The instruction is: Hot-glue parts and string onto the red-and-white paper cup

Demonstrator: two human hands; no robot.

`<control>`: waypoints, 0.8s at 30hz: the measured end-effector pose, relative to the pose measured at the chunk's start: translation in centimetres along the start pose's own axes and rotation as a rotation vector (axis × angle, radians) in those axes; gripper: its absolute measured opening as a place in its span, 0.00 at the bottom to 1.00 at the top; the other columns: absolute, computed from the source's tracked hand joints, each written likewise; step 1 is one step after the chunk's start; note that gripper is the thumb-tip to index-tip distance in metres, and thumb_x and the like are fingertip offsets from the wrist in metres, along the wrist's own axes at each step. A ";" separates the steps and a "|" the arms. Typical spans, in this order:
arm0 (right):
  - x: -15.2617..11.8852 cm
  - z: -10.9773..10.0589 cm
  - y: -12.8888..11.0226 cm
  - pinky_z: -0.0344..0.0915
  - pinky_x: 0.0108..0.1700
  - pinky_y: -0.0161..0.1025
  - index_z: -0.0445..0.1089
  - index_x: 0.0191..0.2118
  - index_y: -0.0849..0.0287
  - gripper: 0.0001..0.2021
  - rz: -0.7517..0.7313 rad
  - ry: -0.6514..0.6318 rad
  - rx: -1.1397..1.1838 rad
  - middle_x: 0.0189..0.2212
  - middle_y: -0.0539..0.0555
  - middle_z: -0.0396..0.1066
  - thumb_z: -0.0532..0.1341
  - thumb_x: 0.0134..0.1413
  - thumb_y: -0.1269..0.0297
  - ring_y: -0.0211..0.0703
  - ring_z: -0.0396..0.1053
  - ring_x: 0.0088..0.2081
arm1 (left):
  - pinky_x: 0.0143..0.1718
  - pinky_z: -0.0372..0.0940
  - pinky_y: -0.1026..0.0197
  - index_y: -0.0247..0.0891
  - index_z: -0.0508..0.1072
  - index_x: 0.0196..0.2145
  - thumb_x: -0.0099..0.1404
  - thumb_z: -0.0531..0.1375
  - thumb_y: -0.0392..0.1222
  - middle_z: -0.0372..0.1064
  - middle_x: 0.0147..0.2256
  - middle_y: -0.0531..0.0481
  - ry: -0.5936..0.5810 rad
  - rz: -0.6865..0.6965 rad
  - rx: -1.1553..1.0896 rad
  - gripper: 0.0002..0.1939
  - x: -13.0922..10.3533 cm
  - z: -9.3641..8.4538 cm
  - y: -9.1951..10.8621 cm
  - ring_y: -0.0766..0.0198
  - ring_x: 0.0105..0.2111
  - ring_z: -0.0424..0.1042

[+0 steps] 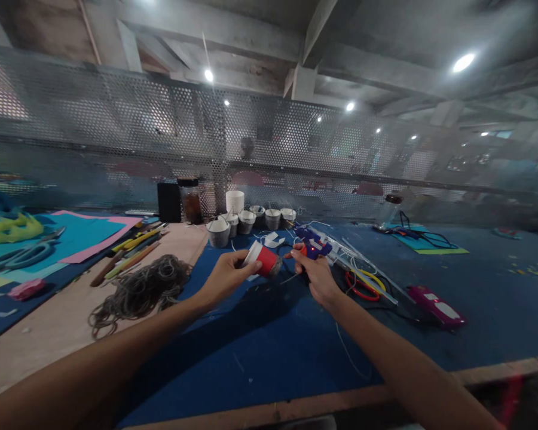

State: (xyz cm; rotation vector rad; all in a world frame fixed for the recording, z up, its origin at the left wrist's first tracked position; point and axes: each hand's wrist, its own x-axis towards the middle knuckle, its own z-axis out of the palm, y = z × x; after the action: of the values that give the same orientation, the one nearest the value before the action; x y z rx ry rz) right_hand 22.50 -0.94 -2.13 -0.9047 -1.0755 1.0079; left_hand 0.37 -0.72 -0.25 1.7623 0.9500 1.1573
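Observation:
A red and white paper cup [260,260] lies tipped sideways in my left hand [229,273], whose fingers and thumb are closed around its white end. Grey cord [275,267] is wound around the cup's other end. A loose length of the cord runs toward my right hand [316,272], whose fingers are pinched together on it beside the cup. Right behind those fingers is a dark blue glue gun [316,243] with a small red light. My right hand partly covers it, so contact between them is unclear.
Several cord-wrapped cups [246,222] stand at the back. Tangled grey cord [146,286] lies left, near pens [134,242] and scissors [24,254]. Glue sticks [363,272], red and yellow loops [367,285] and a purple device [437,307] are right. A perforated metal screen [269,137] borders the table.

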 end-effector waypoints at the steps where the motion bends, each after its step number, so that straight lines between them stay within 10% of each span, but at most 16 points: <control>1: 0.0 0.0 0.0 0.60 0.29 0.37 0.72 0.41 0.59 0.21 0.001 0.000 -0.005 0.31 0.53 0.77 0.71 0.46 0.51 0.34 0.61 0.21 | 0.28 0.61 0.61 0.34 0.81 0.35 0.60 0.64 0.46 0.75 0.27 0.47 -0.002 0.001 -0.009 0.12 0.0 0.0 0.0 0.58 0.28 0.71; 13: -0.6 0.5 -1.1 0.70 0.34 0.39 0.73 0.39 0.57 0.18 -0.045 0.029 -0.014 0.41 0.55 0.78 0.69 0.52 0.48 0.38 0.72 0.28 | 0.41 0.69 0.58 0.33 0.79 0.43 0.63 0.65 0.50 0.79 0.38 0.44 0.069 -0.030 -0.161 0.18 0.5 -0.5 0.1 0.56 0.38 0.76; 20: -0.8 0.5 -1.0 0.62 0.22 0.35 0.73 0.34 0.59 0.21 -0.022 0.025 -0.162 0.19 0.48 0.68 0.68 0.51 0.43 0.35 0.61 0.17 | 0.45 0.70 0.56 0.35 0.80 0.42 0.62 0.67 0.48 0.80 0.39 0.44 0.119 -0.016 -0.243 0.15 1.1 -1.1 -0.3 0.56 0.40 0.77; 24: -1.0 0.5 -1.0 0.70 0.29 0.38 0.75 0.38 0.58 0.22 -0.031 0.033 -0.146 0.30 0.54 0.77 0.67 0.52 0.43 0.41 0.72 0.25 | 0.44 0.70 0.57 0.34 0.80 0.44 0.63 0.65 0.48 0.80 0.40 0.44 0.185 -0.016 -0.210 0.16 1.2 -1.2 -0.1 0.55 0.40 0.77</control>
State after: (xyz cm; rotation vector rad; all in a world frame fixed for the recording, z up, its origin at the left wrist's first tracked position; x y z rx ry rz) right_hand 22.09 -2.10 -1.30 -1.0165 -1.1426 0.8949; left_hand -0.42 0.65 0.38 1.4980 0.9121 1.3756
